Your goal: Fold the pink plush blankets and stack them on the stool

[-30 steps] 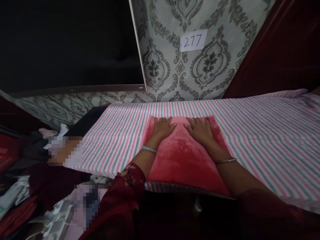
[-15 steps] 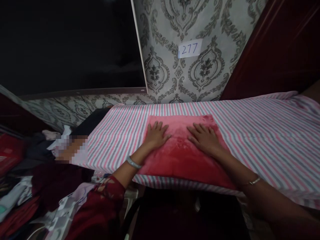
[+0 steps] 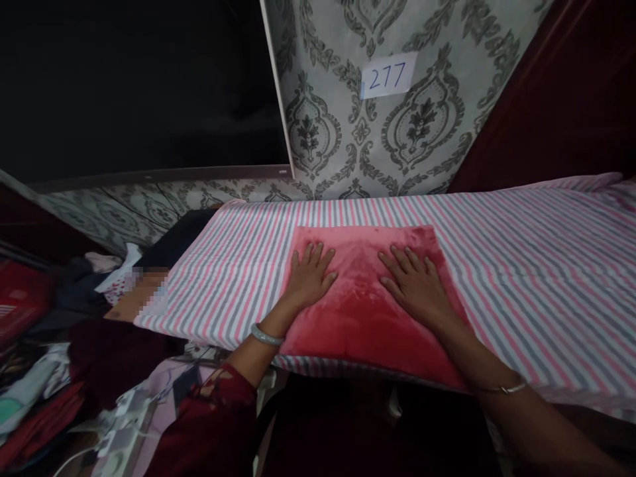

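A red velvety cloth (image 3: pixel 368 324) lies spread flat on a pink, grey and white striped sheet (image 3: pixel 233 278). Its pile looks lighter toward the far edge and deeper red near me. My left hand (image 3: pixel 309 277) rests palm down on the cloth's left part, fingers spread. On the right part, my right hand (image 3: pixel 416 285) lies palm down with its fingers apart. Neither hand grips anything. The near edge of the cloth reaches the front edge of the striped sheet.
A large dark screen (image 3: pixel 149 93) stands at the back left. A paper marked 277 (image 3: pixel 389 75) is stuck on the patterned wallpaper. Clothes (image 3: pixel 109 358) are heaped at the left, near a white power strip (image 3: pixel 126 424). A dark red panel (image 3: pixel 561 112) leans in at the right.
My right hand has shifted slightly to the right across the cloth, while my left hand stays nearly in place. The camera view has tilted down and come a little closer.
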Motion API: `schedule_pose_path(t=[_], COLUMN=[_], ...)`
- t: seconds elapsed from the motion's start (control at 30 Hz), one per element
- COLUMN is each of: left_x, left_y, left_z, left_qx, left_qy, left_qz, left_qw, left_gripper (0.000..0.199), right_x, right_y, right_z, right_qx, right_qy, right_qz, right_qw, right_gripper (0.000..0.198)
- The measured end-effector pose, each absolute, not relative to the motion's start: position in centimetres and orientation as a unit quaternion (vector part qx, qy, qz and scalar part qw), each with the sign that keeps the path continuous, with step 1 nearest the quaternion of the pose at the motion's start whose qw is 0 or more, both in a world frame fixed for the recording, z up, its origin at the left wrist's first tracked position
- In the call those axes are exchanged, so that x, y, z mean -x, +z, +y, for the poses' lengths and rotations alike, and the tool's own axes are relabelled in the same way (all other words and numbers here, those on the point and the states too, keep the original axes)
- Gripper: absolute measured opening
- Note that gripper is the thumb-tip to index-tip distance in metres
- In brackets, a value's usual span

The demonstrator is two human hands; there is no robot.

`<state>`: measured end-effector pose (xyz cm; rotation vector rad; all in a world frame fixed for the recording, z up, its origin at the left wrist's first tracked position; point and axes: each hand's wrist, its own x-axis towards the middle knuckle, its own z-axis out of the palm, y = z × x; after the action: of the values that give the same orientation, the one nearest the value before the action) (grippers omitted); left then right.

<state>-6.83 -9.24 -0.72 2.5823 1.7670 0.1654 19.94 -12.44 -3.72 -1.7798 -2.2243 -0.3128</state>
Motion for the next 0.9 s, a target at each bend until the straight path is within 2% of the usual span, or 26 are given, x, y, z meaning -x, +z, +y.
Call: schedule_pose_path(t=[0.47,0.7,0.9], left_x=[7.0,7.0,4.3], left_y=[-1.2,1.5,2.8], left_z=[-9.0,-9.0,-10.6], left_qx=[-0.823,-0.816,-0.822], left_qy=[0.072,0.063,0.097], left_qz=[0.563,0.57,0.556], left_qw=[-0.019,0.067,0.083], left_gripper=[0.061,0.059,0.064], right_x=[-19.6,-19.1,-16.4], right_y=[-3.4,-0.9,-0.6], right_z=[-12.2,-11.5,-12.0], right_qx=[0.62,0.653,0.625], right_qy=[-0.089,0.018,0.008], right_qz=[-0.768,-0.753,-0.768], right_qw=[0.13,0.085,0.137], right_gripper=[0.057,0.055,0.057])
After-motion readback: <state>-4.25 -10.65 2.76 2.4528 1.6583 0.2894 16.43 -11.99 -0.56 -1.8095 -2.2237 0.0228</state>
